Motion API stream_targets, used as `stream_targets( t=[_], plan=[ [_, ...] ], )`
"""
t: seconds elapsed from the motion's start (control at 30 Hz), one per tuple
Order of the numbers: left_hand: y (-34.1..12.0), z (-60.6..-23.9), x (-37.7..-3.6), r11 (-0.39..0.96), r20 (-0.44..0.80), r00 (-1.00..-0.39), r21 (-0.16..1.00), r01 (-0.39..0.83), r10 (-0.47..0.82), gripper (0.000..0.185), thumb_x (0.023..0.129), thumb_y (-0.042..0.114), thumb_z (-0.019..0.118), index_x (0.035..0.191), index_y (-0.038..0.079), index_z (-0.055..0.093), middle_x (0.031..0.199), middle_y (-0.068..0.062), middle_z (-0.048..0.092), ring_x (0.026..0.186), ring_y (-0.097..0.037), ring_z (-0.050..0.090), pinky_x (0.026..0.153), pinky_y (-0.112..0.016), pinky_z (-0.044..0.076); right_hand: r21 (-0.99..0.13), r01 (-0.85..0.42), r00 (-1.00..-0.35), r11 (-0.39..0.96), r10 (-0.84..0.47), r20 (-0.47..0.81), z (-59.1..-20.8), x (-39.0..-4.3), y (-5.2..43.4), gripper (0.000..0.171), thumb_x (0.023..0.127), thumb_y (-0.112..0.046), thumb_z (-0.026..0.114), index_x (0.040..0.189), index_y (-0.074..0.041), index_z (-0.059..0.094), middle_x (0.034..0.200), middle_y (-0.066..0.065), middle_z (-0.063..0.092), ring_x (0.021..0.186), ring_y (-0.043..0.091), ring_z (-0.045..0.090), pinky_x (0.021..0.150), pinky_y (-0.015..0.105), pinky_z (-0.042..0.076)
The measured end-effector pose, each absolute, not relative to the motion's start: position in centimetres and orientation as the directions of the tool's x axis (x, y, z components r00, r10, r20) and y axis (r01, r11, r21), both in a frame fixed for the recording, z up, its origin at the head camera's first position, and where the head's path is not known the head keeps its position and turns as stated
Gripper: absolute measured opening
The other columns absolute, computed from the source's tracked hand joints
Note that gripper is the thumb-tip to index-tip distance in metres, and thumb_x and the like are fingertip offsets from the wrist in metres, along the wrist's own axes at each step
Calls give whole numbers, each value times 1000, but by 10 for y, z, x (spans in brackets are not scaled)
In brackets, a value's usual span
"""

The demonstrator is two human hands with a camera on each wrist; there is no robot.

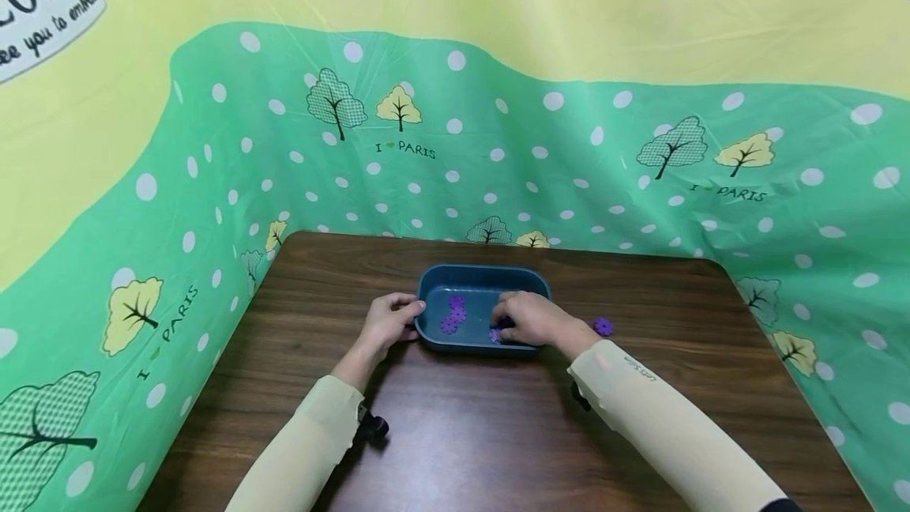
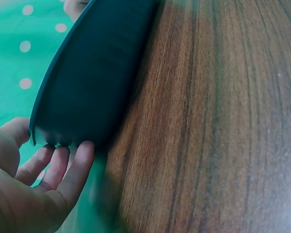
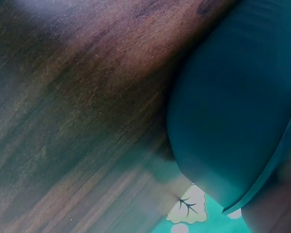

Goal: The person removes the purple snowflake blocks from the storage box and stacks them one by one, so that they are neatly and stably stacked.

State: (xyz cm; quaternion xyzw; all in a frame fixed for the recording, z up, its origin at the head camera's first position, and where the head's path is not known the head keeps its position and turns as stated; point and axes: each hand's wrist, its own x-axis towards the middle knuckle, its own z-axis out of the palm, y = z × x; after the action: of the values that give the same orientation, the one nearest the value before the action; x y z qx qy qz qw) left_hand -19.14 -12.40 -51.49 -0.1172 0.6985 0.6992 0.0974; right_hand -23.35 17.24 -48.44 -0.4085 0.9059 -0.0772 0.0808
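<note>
Left hand (image 1: 386, 321) pinching blue tray (image 2: 97, 73), right hand (image 1: 529, 316) inside, hold unclear, purple pieces (image 1: 457, 313) in head view only

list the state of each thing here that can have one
Tray: upright, uncovered, on the table
Purple pieces: inside the tray, joined or loose unclear
Lone purple piece: outside, on the table
Left hand: gripping the tray's end
Right hand: inside the tray, grip unclear

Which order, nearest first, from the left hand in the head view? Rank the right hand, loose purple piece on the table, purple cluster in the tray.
1. Purple cluster: in the tray, left half.
2. Right hand: at the tray's right half.
3. Loose purple piece: on the table, right of the tray.
</note>
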Motion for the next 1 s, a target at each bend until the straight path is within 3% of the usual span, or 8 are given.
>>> stream_targets(
  t=[0.23,0.6,1.0],
  plan=[
    [-123,-513,-191,4,-297,-954,955,-297,-31,35,96,16,73,127,-1,68,105,-11,66,81,-20,66,71,-37,67,-174,-720,-667,672,-739,-97,-486,-234,170,23,91,-36,79,105,-19,80,101,-4,66,92,15,64,85,38,60],
    [-125,-512,-192,4,-300,-953,954,-300,-38,36,96,16,73,127,0,68,105,-11,66,83,-22,66,70,-35,66,-188,-700,-676,689,-724,-138,-483,-236,168,27,89,-30,82,114,-19,77,111,-2,68,103,18,64,96,41,58],
    [-124,-514,-190,6,-297,-954,955,-298,-31,34,97,18,73,126,1,68,106,-12,66,84,-22,67,76,-43,67,-164,-721,-658,673,-739,-141,-488,-238,168,29,89,-35,81,114,-19,78,107,-4,68,97,14,63,93,37,59]
  ],
)
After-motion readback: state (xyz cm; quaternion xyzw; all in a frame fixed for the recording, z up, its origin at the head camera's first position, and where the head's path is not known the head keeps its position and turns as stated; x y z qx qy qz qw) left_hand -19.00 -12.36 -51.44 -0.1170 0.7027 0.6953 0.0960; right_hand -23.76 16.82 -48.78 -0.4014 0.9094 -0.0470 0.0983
